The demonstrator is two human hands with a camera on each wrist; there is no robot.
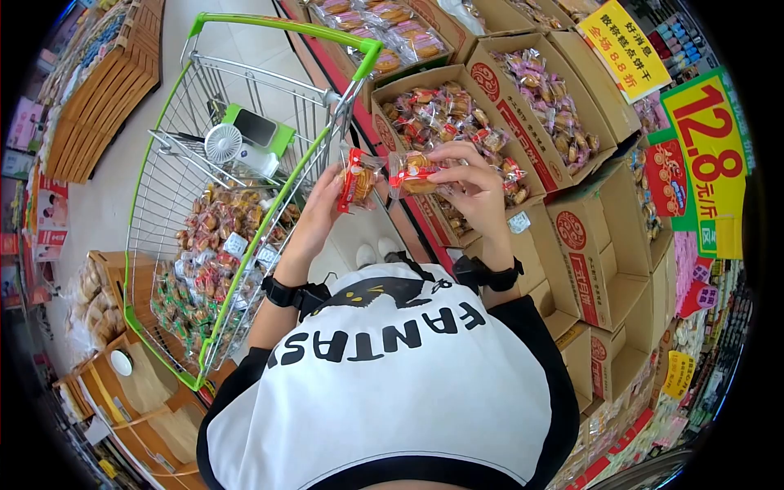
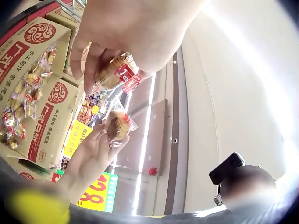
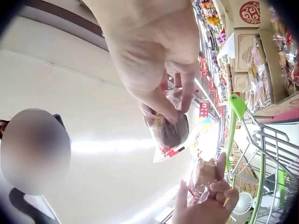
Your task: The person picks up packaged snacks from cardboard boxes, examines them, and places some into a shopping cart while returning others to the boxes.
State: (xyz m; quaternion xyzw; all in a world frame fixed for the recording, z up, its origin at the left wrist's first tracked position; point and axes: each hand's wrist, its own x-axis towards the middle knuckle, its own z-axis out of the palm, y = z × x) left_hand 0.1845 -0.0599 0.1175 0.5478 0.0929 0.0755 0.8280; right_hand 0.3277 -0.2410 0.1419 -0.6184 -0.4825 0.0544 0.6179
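Two small cakes in clear wrappers with red labels are held up side by side in front of the chest. My left hand (image 1: pixel 321 204) grips one wrapped cake (image 1: pixel 357 181) between thumb and fingers. In the left wrist view, the curled fingers lie along this packet (image 2: pixel 117 72). To its right, the fingers and thumb of my right hand (image 1: pixel 474 184) pinch the other wrapped cake (image 1: pixel 412 171) by its end. The right wrist view shows that packet (image 3: pixel 169 128) hanging below the fingertips. A narrow gap separates the two packets in the head view.
On the left stands a shopping cart (image 1: pixel 200 57) with bagged cakes (image 1: pixel 220 278), a phone (image 1: pixel 255 128) and a small white fan (image 1: pixel 223 144). Cardboard boxes (image 1: pixel 523 122) of wrapped cakes line the right, beside a price sign (image 1: pixel 706 155). A wooden display (image 1: pixel 102 102) stands far left.
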